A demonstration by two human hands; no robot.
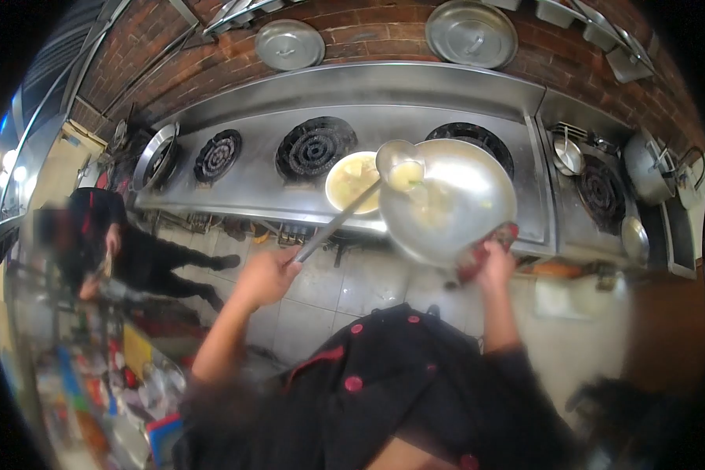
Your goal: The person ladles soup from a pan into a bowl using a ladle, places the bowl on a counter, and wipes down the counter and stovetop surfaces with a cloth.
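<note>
My left hand (270, 278) is wrapped round the handle of a metal ladle (395, 160), whose bowl is over the near edge of a large metal wok (478, 188). My right hand (496, 265) grips the wok by a red cloth (476, 254) at its lower right rim. The wok is tilted, with some pale yellow liquid and bits of food inside. Just left of the wok, a white bowl (341, 186) holds pale yellow soup with pieces in it, on the front of the stove. The ladle and wok hide the bowl's right side.
Black burners (316, 149) line the steel stove (254, 184). Two metal lids (471, 35) lean on the brick wall. A pot (648, 168) and a small pan (568, 157) are at the right. Another person (102, 211) stands at the left, beside a cluttered table.
</note>
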